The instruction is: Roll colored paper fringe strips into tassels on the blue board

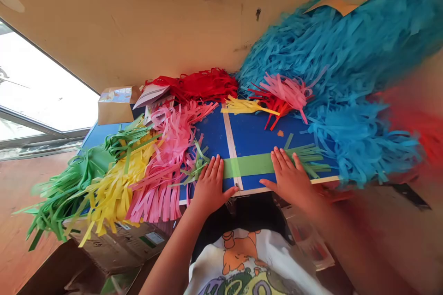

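Observation:
A strip of green tissue paper (254,164), cut into fringe at both ends, lies flat across the blue tabletop (214,131) near its front edge. My left hand (212,186) rests with spread fingers on the strip's left part, where the fringe begins. On the right part, my right hand (289,175) presses flat with its fingers apart, and green fringe fans out beyond it. Between the two hands the uncut middle of the strip shows, crossing a pale line on the table. Neither hand grips anything.
Fringed paper in green (92,161), yellow (117,189) and pink (169,147) hangs over the left edge. A red pile (207,85), a yellow tassel (247,105) and a pink tassel (285,87) lie behind. Blue fringe (360,133) heaps at right. A cardboard box (117,244) stands below.

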The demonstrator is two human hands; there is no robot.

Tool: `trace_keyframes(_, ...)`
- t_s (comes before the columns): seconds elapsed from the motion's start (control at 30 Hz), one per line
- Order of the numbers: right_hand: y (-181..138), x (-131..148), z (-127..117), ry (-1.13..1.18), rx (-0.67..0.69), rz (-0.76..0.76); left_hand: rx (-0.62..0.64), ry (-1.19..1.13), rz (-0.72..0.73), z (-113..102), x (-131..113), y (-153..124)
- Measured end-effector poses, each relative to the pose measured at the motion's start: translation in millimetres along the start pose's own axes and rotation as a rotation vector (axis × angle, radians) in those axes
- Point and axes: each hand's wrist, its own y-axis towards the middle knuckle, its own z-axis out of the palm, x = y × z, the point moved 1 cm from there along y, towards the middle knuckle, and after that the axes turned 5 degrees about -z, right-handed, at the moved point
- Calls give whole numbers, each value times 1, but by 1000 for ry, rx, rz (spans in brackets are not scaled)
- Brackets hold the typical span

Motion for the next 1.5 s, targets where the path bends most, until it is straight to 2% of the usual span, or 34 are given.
trace_keyframes(0.2, -8, -22, 1, -62, 27, 12, -22, -12, 19, 1, 1, 1)
trace_keyframes(0.37, -18, -50, -4, -82, 6, 95, -17, -3, 18, 0, 1, 1)
trace_keyframes(0.47, -23, -55, -22, -93, -168, 242, -9, -6, 17, 0, 0, 1)
trace_keyframes(0.53, -25, -43, -33, -91, -319, 301, -7, -14, 16, 1, 0, 1)
trace_keyframes(0.6, -26, -18, -38, -46, -371, 161, -10, -21, 14, 1, 0, 1)
trace_keyframes(0.7, -23, 32, -31, 86, -239, -254, -19, -23, 12, 2, 0, 1)
trace_keyframes(0.73, -21, 47, -27, 128, -184, -332, -24, -22, 12, 2, 0, 1)
trace_keyframes(0.8, -18, 68, -20, 192, -98, -373, -30, -21, 16, 1, 0, 0)
trace_keyframes(0.9, -16, 74, -13, 216, -32, -306, -24, -14, 20, 1, 0, 0)
trace_keyframes(1.1, -27, 35, -5, 84, -40, -67, -18, -30, -1, 3, 0, 0)
trace_keyframes(1.33, -40, 9, 0, -11, -33, 26, 1, -35, -12, 1, -2, 0)
trace_keyframes(1.4, -39, 7, -6, -25, -71, 105, 5, -36, -14, 0, -2, 0)
trace_keyframes(1.5, -32, 11, -23, -67, -234, 348, 12, -38, -16, -1, -2, -1)
